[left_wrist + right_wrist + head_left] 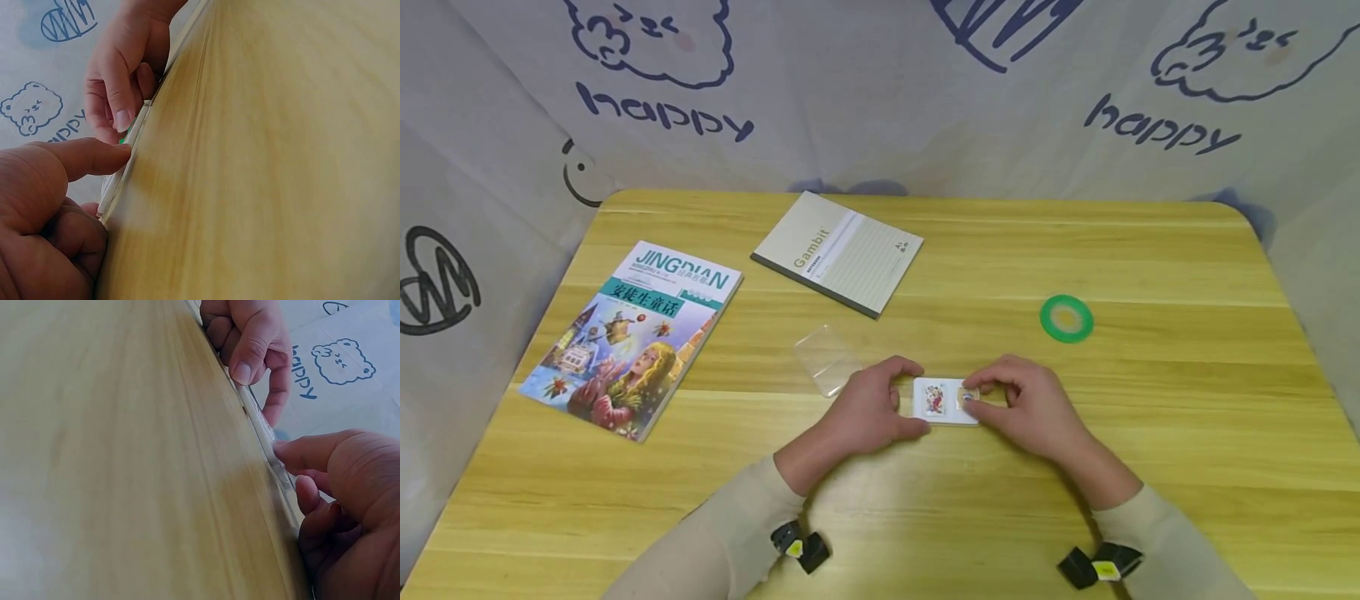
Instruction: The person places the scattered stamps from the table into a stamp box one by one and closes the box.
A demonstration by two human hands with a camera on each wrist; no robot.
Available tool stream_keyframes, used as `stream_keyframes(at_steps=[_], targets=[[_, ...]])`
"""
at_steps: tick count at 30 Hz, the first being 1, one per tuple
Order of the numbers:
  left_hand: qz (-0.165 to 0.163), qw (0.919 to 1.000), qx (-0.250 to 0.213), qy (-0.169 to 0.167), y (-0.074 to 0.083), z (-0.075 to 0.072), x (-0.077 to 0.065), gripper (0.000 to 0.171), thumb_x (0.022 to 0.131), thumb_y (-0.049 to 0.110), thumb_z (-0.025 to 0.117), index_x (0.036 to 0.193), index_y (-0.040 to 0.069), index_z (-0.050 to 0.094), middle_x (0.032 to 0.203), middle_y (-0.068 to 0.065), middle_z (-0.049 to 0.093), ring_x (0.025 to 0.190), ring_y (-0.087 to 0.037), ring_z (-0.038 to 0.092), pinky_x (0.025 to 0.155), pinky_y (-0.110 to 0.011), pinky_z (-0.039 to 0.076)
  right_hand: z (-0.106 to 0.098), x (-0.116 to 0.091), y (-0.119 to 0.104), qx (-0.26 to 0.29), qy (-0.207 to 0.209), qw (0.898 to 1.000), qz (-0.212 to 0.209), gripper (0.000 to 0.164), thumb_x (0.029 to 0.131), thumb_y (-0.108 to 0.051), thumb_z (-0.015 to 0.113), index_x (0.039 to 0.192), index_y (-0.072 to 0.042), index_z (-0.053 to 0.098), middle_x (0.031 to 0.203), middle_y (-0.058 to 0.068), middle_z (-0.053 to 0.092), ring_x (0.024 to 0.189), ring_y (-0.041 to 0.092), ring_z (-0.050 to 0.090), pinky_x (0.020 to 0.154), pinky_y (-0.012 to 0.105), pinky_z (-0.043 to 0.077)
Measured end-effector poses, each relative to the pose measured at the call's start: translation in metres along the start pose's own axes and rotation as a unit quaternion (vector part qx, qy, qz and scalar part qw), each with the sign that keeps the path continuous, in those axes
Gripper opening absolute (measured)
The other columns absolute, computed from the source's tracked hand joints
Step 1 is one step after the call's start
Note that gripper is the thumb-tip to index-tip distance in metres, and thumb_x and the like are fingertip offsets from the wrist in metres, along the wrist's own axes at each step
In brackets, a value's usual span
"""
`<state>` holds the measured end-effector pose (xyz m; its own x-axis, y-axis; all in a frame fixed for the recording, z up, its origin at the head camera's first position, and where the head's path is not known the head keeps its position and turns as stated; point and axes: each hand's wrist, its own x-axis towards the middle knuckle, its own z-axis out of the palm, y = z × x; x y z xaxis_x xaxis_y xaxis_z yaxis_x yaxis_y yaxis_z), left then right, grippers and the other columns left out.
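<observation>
A flat white rectangular case (950,421) lies on the table between the hands. On its left half is a small stamp-like picture (935,399) with red figures. My left hand (872,408) grips the case's left end, thumb at the near edge and index finger at the far one. At the right end, my right hand (1030,406) pinches a second small stamp-like picture (967,397) between thumb and index finger, partly covering it. In the left wrist view the case (122,172) appears edge-on, low against the tabletop. A clear plastic cover (826,360) lies beyond the left hand.
An illustrated book (636,342) lies at the left of the wooden table (1187,400). Towards the back is a grey notebook (838,254), and a green tape roll (1067,318) lies behind the right hand. Patterned cloth (880,125) hangs around the table.
</observation>
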<state>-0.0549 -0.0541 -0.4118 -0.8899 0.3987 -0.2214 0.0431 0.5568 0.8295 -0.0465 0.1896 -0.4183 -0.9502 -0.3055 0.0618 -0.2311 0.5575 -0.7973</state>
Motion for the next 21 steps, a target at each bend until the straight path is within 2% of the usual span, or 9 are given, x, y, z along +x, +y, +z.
stream_keyframes(at_steps=[4, 15, 21], targets=[[0.000, 1.0000, -0.004, 0.000, 0.0000, -0.0001, 0.0000, 0.063, 0.071, 0.014, 0.090, 0.126, 0.007, 0.061, 0.061, 0.002, 0.046, 0.049, -0.008, 0.040, 0.046, -0.026, 0.034, 0.0009, 0.0009, -0.0002, -0.007, -0.011, 1.000, 0.001, 0.017, 0.080, -0.011, 0.085, 0.094, -0.016, 0.077, 0.078, -0.008, 0.061, 0.055, 0.014, 0.045, 0.048, 0.026, 0.036], [-0.003, 1.0000, -0.003, -0.001, -0.0005, 0.0002, 0.0002, 0.064, 0.071, 0.015, 0.090, 0.127, 0.007, 0.061, 0.062, 0.002, 0.046, 0.049, -0.008, 0.040, 0.047, -0.026, 0.034, 0.0012, 0.0024, 0.0033, 0.009, -0.016, 1.000, 0.000, 0.017, 0.080, -0.010, 0.085, 0.094, -0.017, 0.077, 0.079, -0.008, 0.062, 0.053, 0.013, 0.043, 0.047, 0.025, 0.035], [-0.002, 1.0000, -0.001, 0.000, -0.0007, 0.0003, 0.0004, 0.064, 0.071, 0.015, 0.090, 0.127, 0.008, 0.061, 0.063, 0.001, 0.047, 0.050, -0.009, 0.041, 0.047, -0.027, 0.036, 0.0006, 0.0018, 0.0030, 0.036, -0.015, 0.999, 0.009, 0.019, 0.080, -0.009, 0.084, 0.096, -0.015, 0.076, 0.077, -0.005, 0.061, 0.051, 0.012, 0.040, 0.045, 0.024, 0.031]])
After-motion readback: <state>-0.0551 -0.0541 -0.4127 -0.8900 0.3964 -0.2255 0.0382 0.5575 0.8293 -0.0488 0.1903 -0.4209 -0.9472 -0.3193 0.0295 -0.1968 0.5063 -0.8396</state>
